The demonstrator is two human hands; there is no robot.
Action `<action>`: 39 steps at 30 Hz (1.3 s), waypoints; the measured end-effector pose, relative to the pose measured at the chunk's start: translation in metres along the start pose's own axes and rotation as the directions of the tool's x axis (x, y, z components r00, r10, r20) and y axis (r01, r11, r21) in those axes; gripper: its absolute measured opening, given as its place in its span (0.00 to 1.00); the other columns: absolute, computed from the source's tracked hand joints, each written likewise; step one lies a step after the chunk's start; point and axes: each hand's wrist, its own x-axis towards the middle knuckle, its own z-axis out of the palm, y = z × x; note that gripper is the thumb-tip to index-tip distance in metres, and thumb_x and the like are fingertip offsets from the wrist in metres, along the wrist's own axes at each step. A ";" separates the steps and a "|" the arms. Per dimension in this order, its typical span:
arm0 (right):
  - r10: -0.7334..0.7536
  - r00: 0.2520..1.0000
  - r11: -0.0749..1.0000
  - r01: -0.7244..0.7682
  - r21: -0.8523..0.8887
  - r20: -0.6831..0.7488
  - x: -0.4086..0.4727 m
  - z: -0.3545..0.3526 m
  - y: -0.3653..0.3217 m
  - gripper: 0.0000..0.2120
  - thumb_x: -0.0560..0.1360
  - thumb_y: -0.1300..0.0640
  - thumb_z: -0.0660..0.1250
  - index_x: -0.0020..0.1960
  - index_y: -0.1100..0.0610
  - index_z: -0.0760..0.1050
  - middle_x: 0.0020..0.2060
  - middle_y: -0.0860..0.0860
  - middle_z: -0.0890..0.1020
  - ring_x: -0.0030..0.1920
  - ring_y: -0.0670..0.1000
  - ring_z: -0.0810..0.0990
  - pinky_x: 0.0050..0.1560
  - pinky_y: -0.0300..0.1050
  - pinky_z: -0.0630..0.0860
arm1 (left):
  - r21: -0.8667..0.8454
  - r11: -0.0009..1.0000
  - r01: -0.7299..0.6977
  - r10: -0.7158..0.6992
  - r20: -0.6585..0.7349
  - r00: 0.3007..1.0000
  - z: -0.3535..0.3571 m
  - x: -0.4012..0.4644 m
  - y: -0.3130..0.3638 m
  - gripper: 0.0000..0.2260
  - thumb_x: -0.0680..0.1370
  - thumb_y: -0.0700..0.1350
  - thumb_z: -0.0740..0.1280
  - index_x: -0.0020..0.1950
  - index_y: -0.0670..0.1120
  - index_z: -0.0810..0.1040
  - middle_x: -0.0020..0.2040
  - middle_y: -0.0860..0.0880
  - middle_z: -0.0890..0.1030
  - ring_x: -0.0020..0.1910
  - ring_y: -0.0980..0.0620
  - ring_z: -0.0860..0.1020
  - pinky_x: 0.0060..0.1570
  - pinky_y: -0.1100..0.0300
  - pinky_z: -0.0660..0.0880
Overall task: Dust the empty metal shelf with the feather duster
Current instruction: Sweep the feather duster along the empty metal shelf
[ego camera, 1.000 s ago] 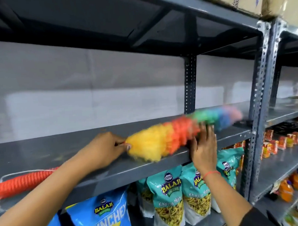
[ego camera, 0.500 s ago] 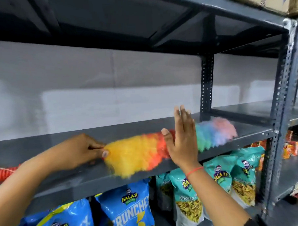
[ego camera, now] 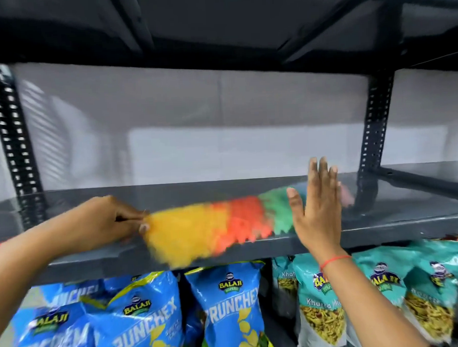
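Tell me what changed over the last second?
The right hand lifted off the grey metal shelf's front edge and now stands open before the rainbow feather duster, which slid leftward along the shelf. The left hand kept its grip; snack bags below stayed put.

Light was even and bright on my feed; the wall [ego camera: 220, 126] glared pale at centre. The upper shelf's underside [ego camera: 216, 21] stayed dark. The duster [ego camera: 212, 226] smeared with motion blur. Uprights bowed at the frame's left and right edges.
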 end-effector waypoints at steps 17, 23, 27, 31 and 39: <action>-0.168 0.965 0.984 0.150 0.098 0.203 -0.007 0.038 -0.095 0.34 0.77 0.37 0.43 0.73 0.59 0.57 0.71 0.63 0.61 0.71 0.63 0.55 0.67 0.63 0.55 | 0.248 0.906 0.342 -0.330 -0.090 0.940 -0.014 -0.051 -0.022 0.13 0.76 0.55 0.65 0.33 0.53 0.79 0.35 0.51 0.82 0.38 0.52 0.79 0.36 0.61 0.71; -0.075 0.958 0.996 0.059 0.068 0.277 -0.005 0.035 -0.105 0.36 0.74 0.37 0.42 0.74 0.60 0.55 0.72 0.63 0.59 0.72 0.64 0.52 0.68 0.62 0.52 | 0.174 0.856 0.486 -0.374 -0.440 0.817 -0.012 -0.065 -0.001 0.12 0.77 0.52 0.64 0.56 0.51 0.82 0.51 0.40 0.83 0.51 0.38 0.80 0.48 0.51 0.76; -0.190 0.931 0.974 0.139 0.180 0.311 -0.008 0.042 -0.136 0.37 0.73 0.36 0.40 0.75 0.57 0.50 0.73 0.61 0.55 0.73 0.61 0.48 0.70 0.59 0.46 | 0.133 0.893 0.430 -0.381 -0.284 0.880 0.003 -0.076 0.015 0.11 0.77 0.52 0.64 0.45 0.48 0.82 0.38 0.46 0.80 0.38 0.45 0.79 0.41 0.56 0.75; -0.282 0.869 0.959 0.241 0.150 0.407 -0.016 0.052 -0.157 0.38 0.72 0.35 0.36 0.75 0.56 0.48 0.74 0.59 0.52 0.73 0.59 0.45 0.70 0.59 0.43 | 0.148 0.784 0.603 -0.561 -0.247 0.790 0.005 -0.090 -0.004 0.13 0.78 0.54 0.62 0.49 0.47 0.81 0.43 0.43 0.81 0.43 0.41 0.80 0.45 0.53 0.77; -0.229 0.854 0.973 0.190 0.130 0.468 -0.016 0.055 -0.175 0.29 0.80 0.44 0.49 0.75 0.57 0.47 0.74 0.60 0.51 0.73 0.59 0.43 0.70 0.59 0.43 | 0.236 0.677 0.697 -0.513 -0.527 0.677 -0.011 -0.116 0.008 0.14 0.79 0.54 0.58 0.54 0.48 0.79 0.51 0.40 0.82 0.48 0.37 0.81 0.43 0.52 0.74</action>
